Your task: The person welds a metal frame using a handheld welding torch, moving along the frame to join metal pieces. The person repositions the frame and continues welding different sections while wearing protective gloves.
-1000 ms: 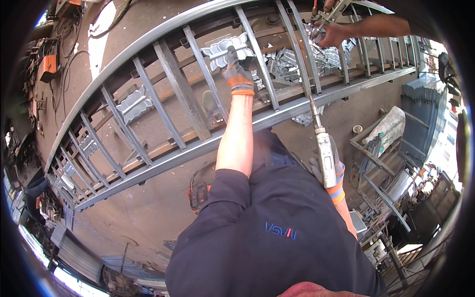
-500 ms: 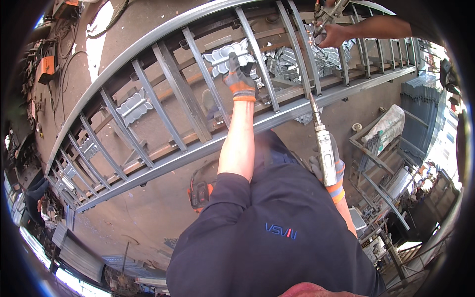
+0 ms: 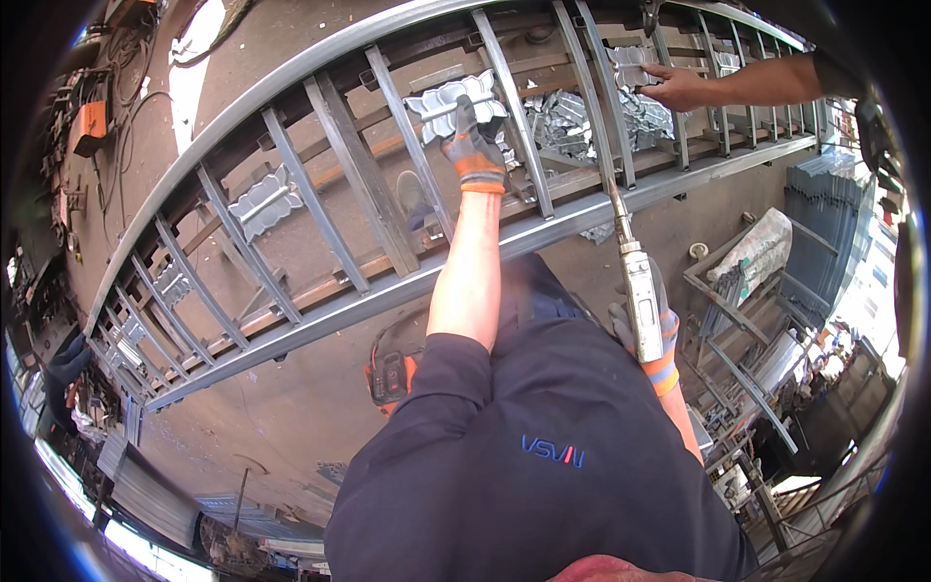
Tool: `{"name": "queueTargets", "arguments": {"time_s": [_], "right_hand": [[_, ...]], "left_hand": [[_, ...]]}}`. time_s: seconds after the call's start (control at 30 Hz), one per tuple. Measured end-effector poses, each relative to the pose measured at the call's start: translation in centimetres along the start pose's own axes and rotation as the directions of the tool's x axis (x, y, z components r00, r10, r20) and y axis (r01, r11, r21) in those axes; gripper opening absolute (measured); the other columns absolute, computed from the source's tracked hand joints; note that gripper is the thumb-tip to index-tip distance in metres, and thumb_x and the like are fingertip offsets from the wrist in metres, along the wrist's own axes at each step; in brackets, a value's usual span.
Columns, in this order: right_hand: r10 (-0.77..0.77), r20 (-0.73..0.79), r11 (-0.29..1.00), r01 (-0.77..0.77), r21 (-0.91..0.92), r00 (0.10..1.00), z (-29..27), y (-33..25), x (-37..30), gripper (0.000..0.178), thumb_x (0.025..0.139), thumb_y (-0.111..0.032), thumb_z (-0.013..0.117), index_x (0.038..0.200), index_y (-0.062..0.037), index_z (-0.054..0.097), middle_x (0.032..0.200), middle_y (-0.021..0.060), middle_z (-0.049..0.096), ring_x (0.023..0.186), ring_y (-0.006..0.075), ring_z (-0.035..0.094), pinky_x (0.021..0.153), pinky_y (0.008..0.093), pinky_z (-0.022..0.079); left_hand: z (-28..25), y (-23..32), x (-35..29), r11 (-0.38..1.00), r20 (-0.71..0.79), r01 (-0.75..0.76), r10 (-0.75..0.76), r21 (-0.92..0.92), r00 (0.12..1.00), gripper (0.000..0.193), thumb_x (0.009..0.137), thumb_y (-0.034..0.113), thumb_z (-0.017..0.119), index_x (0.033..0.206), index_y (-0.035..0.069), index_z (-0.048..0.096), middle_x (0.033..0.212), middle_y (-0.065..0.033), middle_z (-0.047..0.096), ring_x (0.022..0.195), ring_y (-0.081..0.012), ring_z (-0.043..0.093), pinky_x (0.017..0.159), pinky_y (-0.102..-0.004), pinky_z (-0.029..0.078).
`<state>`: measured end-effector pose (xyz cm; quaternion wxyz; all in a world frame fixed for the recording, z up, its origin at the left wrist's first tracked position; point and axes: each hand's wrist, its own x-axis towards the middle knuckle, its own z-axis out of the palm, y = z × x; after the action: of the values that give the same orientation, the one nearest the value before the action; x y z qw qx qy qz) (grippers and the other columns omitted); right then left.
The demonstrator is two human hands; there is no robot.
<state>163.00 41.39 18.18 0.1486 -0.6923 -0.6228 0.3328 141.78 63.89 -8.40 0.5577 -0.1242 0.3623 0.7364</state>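
In a grey and orange glove, my left hand (image 3: 473, 155) grips the lower edge of a silver ornamental metal piece (image 3: 448, 105) with scalloped ends. This piece lies between two crossbars of a long curved metal frame (image 3: 320, 332). My right hand (image 3: 663, 335), also gloved, is wrapped round the grey body of a gun-shaped tool (image 3: 640, 296), which looks like a welding gun. The tool's long thin nozzle points away from me, its tip over the frame's near rail. Part of the right hand's fingers is hidden behind the tool.
A co-worker's bare hand (image 3: 679, 87) holds a silver piece (image 3: 632, 68) at the frame's far right. Loose silver pieces (image 3: 561, 124) are heaped under the crossbars. Another ornamental piece (image 3: 264, 206) sits further left. A black and orange device (image 3: 392, 376) is on the floor; corrugated sheets (image 3: 829, 228) stand right.
The co-worker's hand has come lower over the frame and now holds a silver piece; the tool seen beside it is gone from there. My hands keep almost the same places.
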Motion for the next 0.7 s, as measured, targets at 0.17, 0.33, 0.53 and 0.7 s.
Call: {"name": "queueTargets", "arguments": {"time_s": [0.17,0.33,0.53,0.7], "right_hand": [[-0.028,-0.012,0.999,0.028,-0.028,1.0,0.2,-0.7,-0.2,0.065,0.085,-0.004,0.082,0.145,-0.0043,0.057,0.109,0.0096,0.079,0.084,0.0251,0.077,0.075,0.0336,0.059],[-0.005,-0.002,0.999,0.005,0.031,1.0,-0.2,-1.4,-0.1,0.067,0.086,-0.003,0.081,0.147,-0.0036,0.055,0.109,0.0103,0.079,0.086,0.0249,0.077,0.076,0.0339,0.06],[-0.063,-0.027,0.998,0.063,0.021,0.998,-0.4,-0.5,-0.4,0.072,0.085,0.0,0.08,0.151,-0.0037,0.053,0.111,0.0108,0.079,0.086,0.0225,0.076,0.077,0.033,0.059],[-0.039,-0.003,0.999,0.039,0.017,0.999,-0.4,1.0,-0.7,0.072,0.085,0.002,0.08,0.151,-0.0037,0.054,0.113,0.0108,0.078,0.087,0.0209,0.076,0.077,0.0321,0.059]], "left_hand": [[-0.9,0.2,-1.1,0.996,-0.094,0.091,-0.088,0.022,0.992,0.026,0.097,0.01,0.08,0.122,0.002,0.076,0.111,-0.0038,0.075,0.093,-0.0173,0.075,0.078,-0.0365,0.069],[-0.3,0.5,-2.3,1.0,-0.005,0.024,-0.024,-0.01,1.0,0.026,0.097,0.01,0.08,0.122,0.003,0.076,0.118,-0.0059,0.076,0.101,-0.0179,0.074,0.081,-0.0368,0.069],[0.5,0.4,-2.5,0.998,-0.043,0.059,-0.059,-0.023,0.997,0.024,0.096,0.011,0.081,0.118,0.002,0.077,0.112,-0.0067,0.077,0.096,-0.0196,0.075,0.08,-0.0373,0.068],[0.8,-0.5,-1.5,0.999,-0.021,0.042,-0.043,-0.029,0.999,0.025,0.094,0.011,0.083,0.116,0.001,0.076,0.108,-0.0082,0.078,0.091,-0.0208,0.076,0.078,-0.0374,0.067]]}}
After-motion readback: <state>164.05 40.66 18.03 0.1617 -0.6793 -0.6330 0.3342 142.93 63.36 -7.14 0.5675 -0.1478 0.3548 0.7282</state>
